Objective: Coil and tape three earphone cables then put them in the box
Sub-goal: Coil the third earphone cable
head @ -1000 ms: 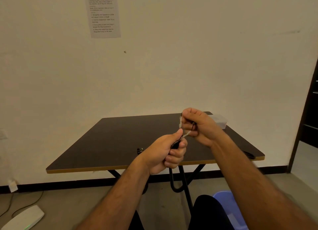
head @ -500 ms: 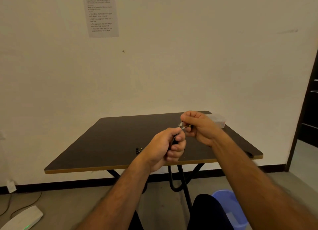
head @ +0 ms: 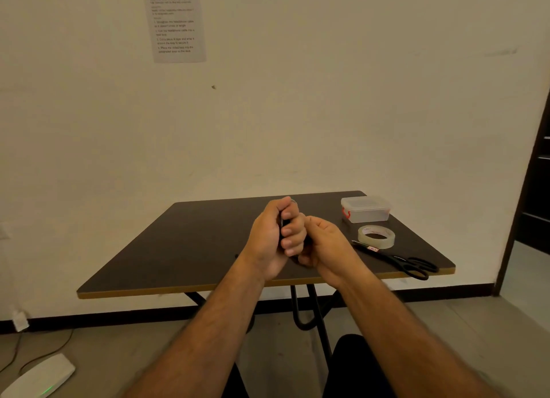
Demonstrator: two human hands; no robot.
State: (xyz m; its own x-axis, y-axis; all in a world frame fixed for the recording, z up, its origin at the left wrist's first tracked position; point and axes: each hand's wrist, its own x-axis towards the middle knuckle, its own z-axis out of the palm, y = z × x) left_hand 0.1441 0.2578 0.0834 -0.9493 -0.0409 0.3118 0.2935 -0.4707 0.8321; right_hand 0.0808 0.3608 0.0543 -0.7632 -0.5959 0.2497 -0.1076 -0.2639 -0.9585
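Above the middle of the dark table [head: 184,249], my left hand [head: 273,237] grips a black coiled earphone cable [head: 282,222]; only a thin dark strip of it shows between the curled fingers. My right hand [head: 324,243] sits right against the left one, fingers curled at the lower part of the coil, which stays mostly hidden. A clear plastic box [head: 365,209] with its lid on and a red clasp stands at the table's far right. In front of it lies a roll of clear tape [head: 376,236].
Black scissors [head: 398,260] lie near the table's right front edge. A paper sheet [head: 175,19] hangs on the wall. On the floor at the left are a white device [head: 35,379] and cables. A dark doorway is at the right.
My right hand has dropped from above the left hand to beside and below it. The strip of tape seen between the hands earlier no longer shows. The box, tape roll and scissors have come into sight.
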